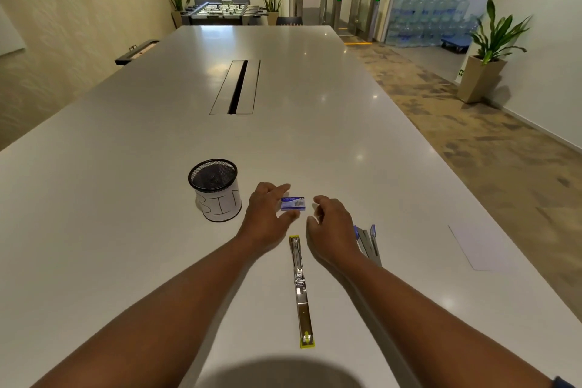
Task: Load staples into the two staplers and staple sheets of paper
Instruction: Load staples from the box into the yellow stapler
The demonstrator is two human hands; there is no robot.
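Fingers of the left hand (267,214) pinch the staple box (293,203); right hand (330,227), loosely curled, should steady it while opening.

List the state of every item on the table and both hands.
Staple box: closed, pinched by left hand.
Left hand: gripping the box.
Right hand: loosely curled, holding nothing.
Yellow stapler: unfolded flat on the table.
Blue stapler: opened, partly behind the right hand.
Mesh bin: upright.
Paper: flat.
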